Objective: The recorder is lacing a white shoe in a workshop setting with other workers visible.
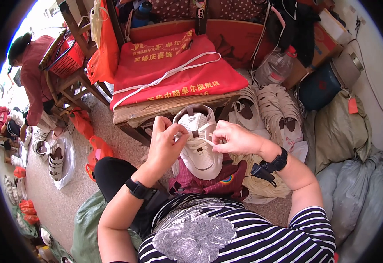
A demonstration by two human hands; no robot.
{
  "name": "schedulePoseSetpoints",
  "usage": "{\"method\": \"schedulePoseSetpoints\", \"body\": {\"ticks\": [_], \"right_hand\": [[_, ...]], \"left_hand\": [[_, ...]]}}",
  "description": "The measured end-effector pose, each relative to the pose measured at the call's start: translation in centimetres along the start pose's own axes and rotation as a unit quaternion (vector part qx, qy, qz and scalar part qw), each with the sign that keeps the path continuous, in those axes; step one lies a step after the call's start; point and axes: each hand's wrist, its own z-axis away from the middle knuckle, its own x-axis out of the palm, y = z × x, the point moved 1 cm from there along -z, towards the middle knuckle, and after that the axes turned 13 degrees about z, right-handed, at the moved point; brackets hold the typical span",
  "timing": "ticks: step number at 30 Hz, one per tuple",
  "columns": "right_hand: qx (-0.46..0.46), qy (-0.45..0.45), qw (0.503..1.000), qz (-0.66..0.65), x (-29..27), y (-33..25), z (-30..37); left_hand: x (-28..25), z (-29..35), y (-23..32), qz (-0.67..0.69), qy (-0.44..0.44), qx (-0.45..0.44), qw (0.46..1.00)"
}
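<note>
A beige and white sneaker (203,165) rests at my lap, toe toward me, with its tongue (193,121) standing up at the far end. My left hand (165,138) is closed in a pinch on the shoelace at the left eyelets, its fingertips partly hiding the strand. On the other side, my right hand (239,138) pinches a pale shoelace (207,141) between thumb and forefinger by the right eyelets. Lace rows cross the front of the shoe. Beneath the sneaker lies a maroon striped cloth (191,182).
Ahead, a wooden stool (156,113) bears a red bag (174,70) with loose white laces (174,73) on top. Rows of stacked shoes (275,105) and a bundle of pale laces (264,188) lie to the right, near filled sacks (353,184). Another person (38,79) bends at far left.
</note>
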Motion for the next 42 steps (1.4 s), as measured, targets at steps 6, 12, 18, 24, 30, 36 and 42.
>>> {"method": "schedulePoseSetpoints", "body": {"ticks": [6,12,18,24,30,36,42], "right_hand": [[0.029,-0.025,0.999,-0.038,-1.2,0.8,-0.4],[0.011,0.159,0.986,-0.047,-1.8,-1.3,-1.4],[-0.075,0.236,0.957,0.153,-0.5,-2.5,-2.8],[-0.019,0.161,0.981,0.109,-0.3,-1.5,-1.6],[0.041,0.196,0.978,0.052,-0.3,5.0,0.8],[0.261,0.186,0.947,0.035,0.0,11.9,4.6],[0.258,0.427,0.624,-0.602,1.0,23.5,10.3]], "left_hand": [[-2.2,0.5,-0.7,-0.104,0.075,0.083,0.988],[-7.3,1.9,-4.7,-0.109,0.172,-0.01,0.979],[-5.9,3.0,-4.6,0.104,0.073,-0.153,0.98],[-8.9,3.6,-4.6,-0.024,-0.015,-0.07,0.997],[-11.4,4.5,-7.5,-0.124,-0.029,0.0,0.992],[-14.0,4.9,-10.5,-0.175,0.01,-0.337,0.925],[-15.8,5.2,-12.9,0.598,0.394,-0.313,0.624]]}}
